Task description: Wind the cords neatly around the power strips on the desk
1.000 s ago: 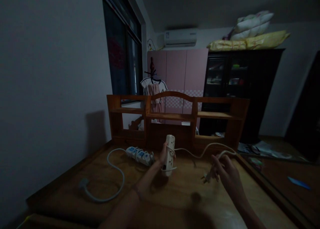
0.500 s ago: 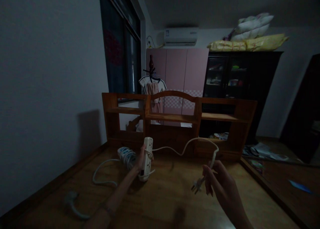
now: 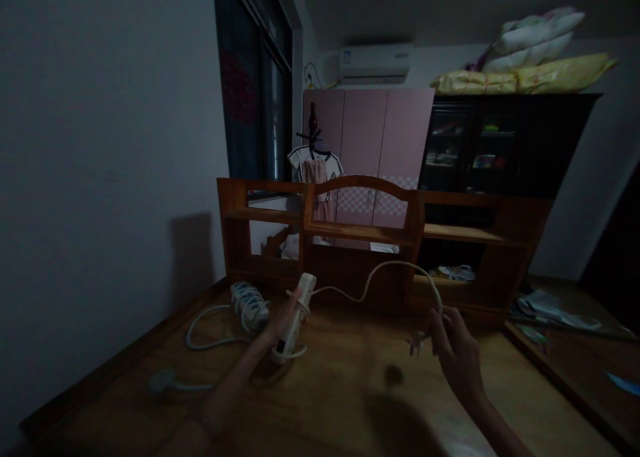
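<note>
My left hand (image 3: pixel 280 324) is closed round a cream power strip (image 3: pixel 295 317), held upright and tilted over the wooden desk (image 3: pixel 350 390). The strip's white cord (image 3: pixel 380 274) arcs to the right. My right hand (image 3: pixel 457 357) grips that cord near its plug (image 3: pixel 416 342), which hangs just left of my fingers. A second power strip (image 3: pixel 247 302), white with blue, lies on the desk to the left of my left hand. Its thick cord (image 3: pixel 205 334) loops toward the desk's left edge.
A wooden shelf unit (image 3: pixel 370 234) stands along the back of the desk. The wall and a dark window are at the left. Behind are a pink wardrobe (image 3: pixel 370 137) and a dark cabinet (image 3: pixel 505 144) with bedding on top. Papers lie on the floor at right.
The cream strip has tipped from upright to a slant. My right hand has moved up and right with the cord, and the plug now hangs left of my fingers. The view shifted slightly.
</note>
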A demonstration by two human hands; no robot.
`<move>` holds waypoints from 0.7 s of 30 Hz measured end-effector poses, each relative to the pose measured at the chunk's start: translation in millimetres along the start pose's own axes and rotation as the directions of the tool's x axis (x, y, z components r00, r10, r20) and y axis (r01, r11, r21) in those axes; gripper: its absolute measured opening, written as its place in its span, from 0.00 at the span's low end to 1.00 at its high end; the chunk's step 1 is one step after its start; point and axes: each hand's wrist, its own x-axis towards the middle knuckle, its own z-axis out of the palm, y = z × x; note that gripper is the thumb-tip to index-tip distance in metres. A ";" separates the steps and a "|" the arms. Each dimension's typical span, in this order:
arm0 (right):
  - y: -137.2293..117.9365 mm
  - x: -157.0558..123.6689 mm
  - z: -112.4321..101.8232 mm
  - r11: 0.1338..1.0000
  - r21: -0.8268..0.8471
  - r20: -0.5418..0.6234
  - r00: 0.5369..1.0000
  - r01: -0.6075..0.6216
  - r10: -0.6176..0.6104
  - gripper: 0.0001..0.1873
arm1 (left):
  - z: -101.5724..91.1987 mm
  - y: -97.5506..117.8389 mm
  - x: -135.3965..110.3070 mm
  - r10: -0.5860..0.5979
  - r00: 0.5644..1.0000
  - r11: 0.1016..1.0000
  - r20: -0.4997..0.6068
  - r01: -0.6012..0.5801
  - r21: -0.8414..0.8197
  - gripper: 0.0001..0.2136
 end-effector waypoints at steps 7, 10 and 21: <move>72.0 9.2 13.0 0.982 -0.182 -0.048 0.997 0.043 -0.052 0.16 | 71.0 -14.9 -21.6 -0.162 0.946 0.971 0.282 0.204 -0.126 0.37; 87.2 5.2 13.4 0.981 -0.192 0.003 0.999 0.034 -0.034 0.16 | 77.5 -20.8 -30.4 -0.194 0.913 0.935 0.358 0.282 -0.214 0.36; 43.8 -24.7 22.1 0.994 0.102 0.254 0.967 -0.047 0.019 0.08 | 82.4 -45.6 -24.7 -0.223 0.892 0.865 0.394 0.367 -0.342 0.25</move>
